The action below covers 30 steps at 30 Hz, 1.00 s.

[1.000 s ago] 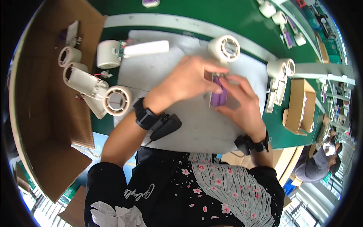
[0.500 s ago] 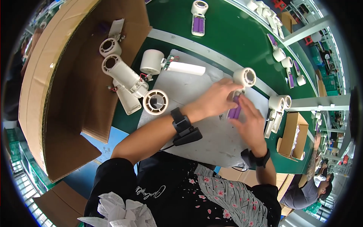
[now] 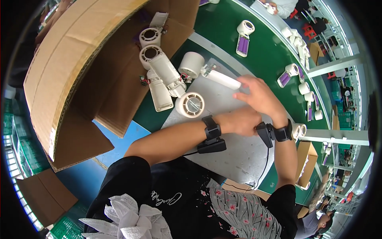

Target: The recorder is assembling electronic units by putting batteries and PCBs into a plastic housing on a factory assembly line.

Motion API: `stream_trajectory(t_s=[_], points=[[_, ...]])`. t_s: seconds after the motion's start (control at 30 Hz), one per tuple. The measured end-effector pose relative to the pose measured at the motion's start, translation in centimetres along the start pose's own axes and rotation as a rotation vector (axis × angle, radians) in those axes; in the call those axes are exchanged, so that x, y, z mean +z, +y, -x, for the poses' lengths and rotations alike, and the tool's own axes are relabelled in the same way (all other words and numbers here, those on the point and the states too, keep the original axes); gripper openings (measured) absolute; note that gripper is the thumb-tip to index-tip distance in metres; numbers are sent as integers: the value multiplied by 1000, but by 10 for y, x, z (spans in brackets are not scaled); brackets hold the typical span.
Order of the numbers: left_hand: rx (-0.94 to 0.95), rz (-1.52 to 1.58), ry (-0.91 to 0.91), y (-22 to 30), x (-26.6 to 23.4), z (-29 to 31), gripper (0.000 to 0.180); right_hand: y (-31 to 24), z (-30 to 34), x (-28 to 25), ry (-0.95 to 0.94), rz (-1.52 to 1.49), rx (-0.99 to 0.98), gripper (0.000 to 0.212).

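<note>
My right hand [image 3: 262, 97] has its fingers and thumb apart. Its fingertips are beside the end of a white handle [image 3: 223, 79], part of a round-headed piece [image 3: 191, 65] that looks like a handheld fan; whether they touch is unclear. Below it, my left hand [image 3: 242, 120] rests low over the grey mat [image 3: 234, 159]. Its fingers are hidden by the hand itself and my right wrist. Left of the hands lie several white fan-like bodies, one with its ring-shaped head [image 3: 191, 105] facing up, another body [image 3: 165, 71] leaning at the box opening with loose wires.
A large open cardboard box [image 3: 79, 51] stands at the left. On the green table [image 3: 223, 36] lies a fan body with purple cells [image 3: 242, 44]; several more are farther right. A small carton [image 3: 305, 159] stands beyond my right arm, near a metal post [image 3: 338, 135]. Other people work beyond.
My hands have let go of the fan body with purple cells; one more such body now lies at the right. My right hand has moved up and left. The whole view has shifted.
</note>
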State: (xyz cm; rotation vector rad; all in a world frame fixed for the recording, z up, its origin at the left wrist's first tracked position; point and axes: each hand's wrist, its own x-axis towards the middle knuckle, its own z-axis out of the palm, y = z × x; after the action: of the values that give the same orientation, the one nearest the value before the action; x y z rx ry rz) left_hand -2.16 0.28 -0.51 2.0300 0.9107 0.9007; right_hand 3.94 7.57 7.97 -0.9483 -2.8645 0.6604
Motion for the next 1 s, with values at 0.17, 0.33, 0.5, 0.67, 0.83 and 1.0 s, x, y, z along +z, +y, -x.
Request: stream_trajectory(t_s=[0.17,0.33,0.5,0.67,0.83,1.0], points=[[23,-46,-26,6,5,2,12,12,10,-8,-108,-75,163,24],[152,199,-143,0,12,8,23,42,79,-20,277,-277,67,17],[36,278,-355,24,4,12,26,42,154,2,474,-173,84,16],[-63,286,-444,91,-66,42,19,6,164,46,396,248,-248,19],[-267,312,439,106,-158,118,15,0,162,49,321,52,-254,26],[-563,-113,1045,55,-219,170,20,21,160,57,193,-286,-197,29]])
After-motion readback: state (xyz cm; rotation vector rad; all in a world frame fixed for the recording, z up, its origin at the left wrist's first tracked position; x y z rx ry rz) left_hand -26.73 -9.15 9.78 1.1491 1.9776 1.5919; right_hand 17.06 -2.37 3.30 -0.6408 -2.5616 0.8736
